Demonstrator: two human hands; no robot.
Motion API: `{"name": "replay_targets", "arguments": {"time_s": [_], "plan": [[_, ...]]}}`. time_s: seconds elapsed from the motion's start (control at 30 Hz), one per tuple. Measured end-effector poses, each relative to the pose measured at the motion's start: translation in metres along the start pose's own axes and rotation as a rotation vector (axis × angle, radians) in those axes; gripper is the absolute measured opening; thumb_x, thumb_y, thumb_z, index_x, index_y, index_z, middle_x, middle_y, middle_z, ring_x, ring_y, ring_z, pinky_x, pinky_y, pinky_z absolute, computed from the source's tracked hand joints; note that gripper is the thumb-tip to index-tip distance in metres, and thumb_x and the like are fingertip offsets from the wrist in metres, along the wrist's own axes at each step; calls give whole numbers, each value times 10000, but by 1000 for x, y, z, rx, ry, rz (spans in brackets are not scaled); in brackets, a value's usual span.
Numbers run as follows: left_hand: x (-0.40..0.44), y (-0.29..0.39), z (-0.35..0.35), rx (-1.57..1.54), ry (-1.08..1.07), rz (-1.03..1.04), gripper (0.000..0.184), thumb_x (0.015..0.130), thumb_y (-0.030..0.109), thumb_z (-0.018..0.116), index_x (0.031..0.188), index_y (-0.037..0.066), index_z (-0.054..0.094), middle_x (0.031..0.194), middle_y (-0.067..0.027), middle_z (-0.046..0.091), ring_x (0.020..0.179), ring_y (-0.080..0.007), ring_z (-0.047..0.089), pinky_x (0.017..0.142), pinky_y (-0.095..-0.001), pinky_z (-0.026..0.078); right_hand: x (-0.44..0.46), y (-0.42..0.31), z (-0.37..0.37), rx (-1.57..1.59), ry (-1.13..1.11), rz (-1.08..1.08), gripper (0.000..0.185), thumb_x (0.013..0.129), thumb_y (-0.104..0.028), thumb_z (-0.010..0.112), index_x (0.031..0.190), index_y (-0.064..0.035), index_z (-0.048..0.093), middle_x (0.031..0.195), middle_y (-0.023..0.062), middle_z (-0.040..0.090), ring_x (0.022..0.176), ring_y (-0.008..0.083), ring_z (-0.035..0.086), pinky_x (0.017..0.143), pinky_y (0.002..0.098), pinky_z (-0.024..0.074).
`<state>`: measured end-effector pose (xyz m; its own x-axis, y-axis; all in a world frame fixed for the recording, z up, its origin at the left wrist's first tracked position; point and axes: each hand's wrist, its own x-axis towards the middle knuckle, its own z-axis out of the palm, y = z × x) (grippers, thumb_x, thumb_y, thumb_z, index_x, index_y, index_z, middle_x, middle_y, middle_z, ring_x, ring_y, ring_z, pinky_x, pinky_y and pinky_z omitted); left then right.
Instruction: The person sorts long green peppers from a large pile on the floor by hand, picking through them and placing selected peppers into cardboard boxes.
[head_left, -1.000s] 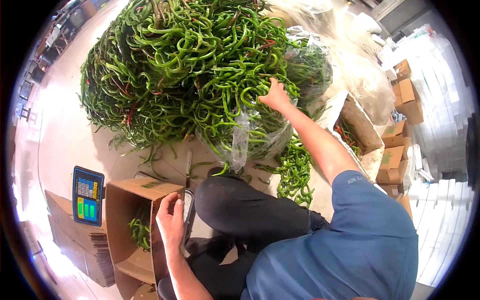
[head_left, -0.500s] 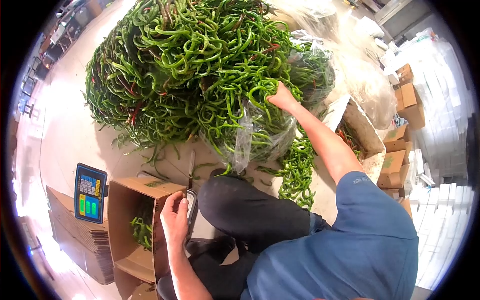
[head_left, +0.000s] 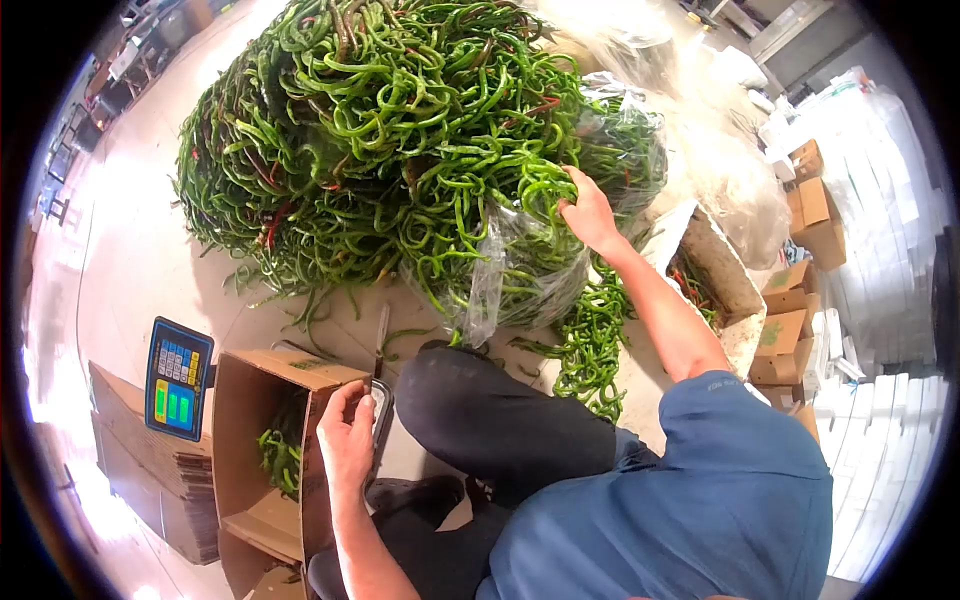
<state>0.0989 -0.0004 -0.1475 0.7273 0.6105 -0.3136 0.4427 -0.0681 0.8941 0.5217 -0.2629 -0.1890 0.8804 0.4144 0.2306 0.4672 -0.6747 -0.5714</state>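
Observation:
My right hand (head_left: 590,210) is at the right side of a large heap of green peppers (head_left: 400,120), its fingers curled against the peppers above a clear plastic bag (head_left: 487,285). The fingertips are partly hidden, so what they grip is hard to make out. My left hand (head_left: 347,432) rests at the right edge of an open cardboard box (head_left: 235,430), fingers bent, with nothing visible in it. Some green peppers (head_left: 283,460) lie inside that box. Left of the box is a scale display (head_left: 178,380) with lit green digits.
Loose green peppers (head_left: 592,350) lie on the floor beside my knee. A white container (head_left: 742,325) with reddish peppers stands to the right. Farther right are cardboard boxes (head_left: 815,215) and white stacks (head_left: 880,440). Flattened cardboard (head_left: 150,470) is stacked at the left.
My right hand has shifted slightly right and down along the heap, and its fingers show more. My left hand has stayed at the box edge.

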Motion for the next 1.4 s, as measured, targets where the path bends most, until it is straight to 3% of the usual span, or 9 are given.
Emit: {"name": "replay_targets", "arguments": {"time_s": [0.13, 0.17, 0.37, 0.47, 0.7, 0.77, 0.9, 1.07, 1.4], "plan": [[-3, 6, 3, -40, 6, -21, 267, 959, 99, 627, 1196, -22, 640, 1025, -91, 701, 881, -134, 643, 789, -282, 524, -1, -4, -24, 67, 4, -97, 555, 819, -85, 653, 1359, -46, 531, 1267, 208, 610, 1143, 393, 596, 953, 422, 480], [-3, 6, 4, -61, 23, -18, 267, 945, 98, 640, 1183, -23, 647, 992, -91, 711, 858, -128, 632, 791, -280, 514, 1, -8, -33, 94, -28, -67, 555, 838, -5, 649, 1378, -43, 528, 1283, 170, 629, 1157, 243, 615, 985, 331, 468], [-7, 10, -5, -91, 53, 28, 257, 951, 98, 641, 1180, -20, 647, 965, -72, 697, 833, -122, 620, 770, -276, 514, 16, -65, -95, 239, -168, -56, 539, 875, 12, 649, 1395, -17, 510, 1181, 81, 670, 1014, 111, 585, 908, 262, 480], [-10, 17, -9, -150, 46, 27, 257, 953, 90, 645, 1185, -19, 645, 961, -60, 692, 824, -113, 611, 763, -267, 512, 21, -98, -108, 413, -255, -42, 547, 891, -13, 686, 1405, 16, 500, 1154, 53, 674, 1003, 110, 590, 915, 254, 477], [-19, 32, -21, -246, 119, 133, 220, 948, 46, 651, 1156, -26, 656, 998, -78, 713, 887, -114, 659, 811, -264, 530, 17, -201, -116, 271, -294, -222, 576, 856, -39, 749, 1375, 39, 511, 1122, 48, 669, 1003, 112, 581, 901, 256, 483], [-22, 37, -24, -300, 220, 239, 196, 952, 42, 649, 1135, -26, 662, 967, -70, 713, 853, -109, 664, 782, -254, 535, 23, -208, -97, 619, -495, -200, 541, 840, -22, 749, 1340, 13, 547, 1105, 40, 682, 980, 95, 601, 878, 251, 499], [-31, 51, -39, -200, 389, 414, 163, 946, 37, 661, 1098, -21, 675, 945, -69, 706, 846, -101, 649, 767, -246, 532, 11, -261, -69, 730, -670, -234, 643, 847, 20, 703, 1433, 43, 442, 1063, 63, 691, 903, 95, 635, 828, 253, 526], [-34, 52, -58, -720, 285, 284, 475, 955, 100, 654, 1383, -21, 491, 1314, -145, 593, 1196, -190, 573, 1016, -320, 477, -18, -337, -43, 760, -854, -244, 605, 846, -18, 725, 1399, 44, 488, 1001, 58, 705, 873, 103, 646, 793, 265, 530], [-45, 22, -146, -1203, 522, 298, 583, 1002, 357, 565, 1442, 5, 420, 1389, -187, 523, 1300, -293, 501, 1040, -436, 422, -88, -468, 45, 1037, -1297, -252, 283, 843, -59, 687, 1121, -19, 657, 919, 33, 696, 760, 92, 643, 677, 264, 528]]}}
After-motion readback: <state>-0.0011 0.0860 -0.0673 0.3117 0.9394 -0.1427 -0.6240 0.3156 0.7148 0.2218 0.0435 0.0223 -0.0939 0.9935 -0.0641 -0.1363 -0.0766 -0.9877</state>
